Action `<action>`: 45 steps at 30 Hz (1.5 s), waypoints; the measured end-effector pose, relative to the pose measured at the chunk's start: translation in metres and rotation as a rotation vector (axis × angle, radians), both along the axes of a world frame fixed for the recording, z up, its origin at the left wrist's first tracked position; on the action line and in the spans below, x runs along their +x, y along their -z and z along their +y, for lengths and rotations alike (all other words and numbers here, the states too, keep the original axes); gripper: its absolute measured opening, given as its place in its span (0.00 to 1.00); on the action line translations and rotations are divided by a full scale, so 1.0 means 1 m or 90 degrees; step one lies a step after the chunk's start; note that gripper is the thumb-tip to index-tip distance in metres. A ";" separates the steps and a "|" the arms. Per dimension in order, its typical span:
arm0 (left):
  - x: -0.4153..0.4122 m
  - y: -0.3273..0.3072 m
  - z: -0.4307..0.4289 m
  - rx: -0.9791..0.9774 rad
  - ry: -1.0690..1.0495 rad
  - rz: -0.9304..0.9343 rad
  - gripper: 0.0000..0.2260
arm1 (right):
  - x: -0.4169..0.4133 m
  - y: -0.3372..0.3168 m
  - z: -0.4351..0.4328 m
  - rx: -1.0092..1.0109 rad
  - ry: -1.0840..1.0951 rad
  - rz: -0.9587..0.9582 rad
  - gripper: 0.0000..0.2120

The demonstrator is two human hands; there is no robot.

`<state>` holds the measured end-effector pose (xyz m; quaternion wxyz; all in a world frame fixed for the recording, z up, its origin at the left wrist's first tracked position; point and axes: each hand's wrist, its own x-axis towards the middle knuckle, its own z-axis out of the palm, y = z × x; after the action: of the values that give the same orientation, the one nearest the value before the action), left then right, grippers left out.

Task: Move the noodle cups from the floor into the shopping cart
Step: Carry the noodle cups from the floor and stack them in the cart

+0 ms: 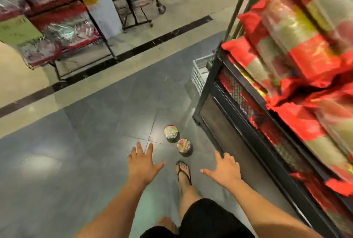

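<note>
Below, 2 noodle cups [178, 142] stand touching on the floor [76, 142]; left hand [142, 163] and right hand [224, 169] spread, holding nothing.

A black shelf [238, 142] of red packages [305, 60] stands right; a grey crate [198, 75] sits beside it.

This is a shop. A black shelf [225, 123] holds red packs [309, 60], wire racks [57, 14] hold wrapped goods [66, 30], and what may be a cart [137, 2] stands far back.
</note>
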<state>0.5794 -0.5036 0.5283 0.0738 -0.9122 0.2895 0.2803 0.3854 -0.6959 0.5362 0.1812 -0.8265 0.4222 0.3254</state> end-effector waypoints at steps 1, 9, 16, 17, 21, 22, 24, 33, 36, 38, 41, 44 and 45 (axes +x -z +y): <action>0.012 0.008 -0.014 -0.002 -0.002 0.010 0.40 | 0.012 0.010 -0.014 0.005 -0.011 0.013 0.48; 0.060 0.144 -0.080 -0.006 0.011 0.015 0.41 | 0.080 0.140 -0.076 0.010 -0.101 0.057 0.49; 0.069 0.335 -0.106 0.022 -0.013 0.023 0.41 | 0.091 0.323 -0.087 0.076 -0.079 0.054 0.51; 0.069 0.363 -0.111 0.021 -0.019 0.023 0.41 | 0.090 0.350 -0.085 0.078 -0.085 0.053 0.51; 0.071 0.466 -0.127 0.000 -0.041 0.014 0.43 | 0.091 0.454 -0.074 0.064 -0.086 0.043 0.54; 0.072 0.490 -0.130 -0.007 -0.043 0.006 0.43 | 0.092 0.479 -0.071 0.062 -0.079 0.038 0.55; 0.077 0.534 -0.138 -0.030 -0.047 -0.006 0.45 | 0.097 0.525 -0.067 0.072 -0.055 0.020 0.55; 0.096 0.657 -0.168 -0.192 -0.039 -0.086 0.47 | 0.110 0.648 -0.052 -0.042 -0.049 -0.178 0.61; 0.096 0.659 -0.166 -0.261 -0.058 -0.110 0.45 | 0.112 0.652 -0.043 -0.099 -0.056 -0.237 0.59; 0.098 0.651 -0.164 -0.284 -0.089 -0.112 0.43 | 0.117 0.651 -0.041 -0.089 -0.049 -0.234 0.60; 0.105 0.640 -0.159 -0.296 -0.108 -0.124 0.43 | 0.122 0.649 -0.044 -0.064 -0.041 -0.264 0.56; 0.122 0.636 -0.152 -0.330 -0.127 -0.147 0.43 | 0.135 0.644 -0.056 0.000 -0.040 -0.263 0.54; 0.130 0.633 -0.149 -0.341 -0.140 -0.160 0.42 | 0.143 0.641 -0.060 0.008 -0.027 -0.273 0.54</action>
<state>0.7093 -0.6523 -0.1045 -0.1648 -0.9525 0.2413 0.0854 0.5286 -0.7558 -0.1046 0.2652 -0.8843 0.3544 0.1488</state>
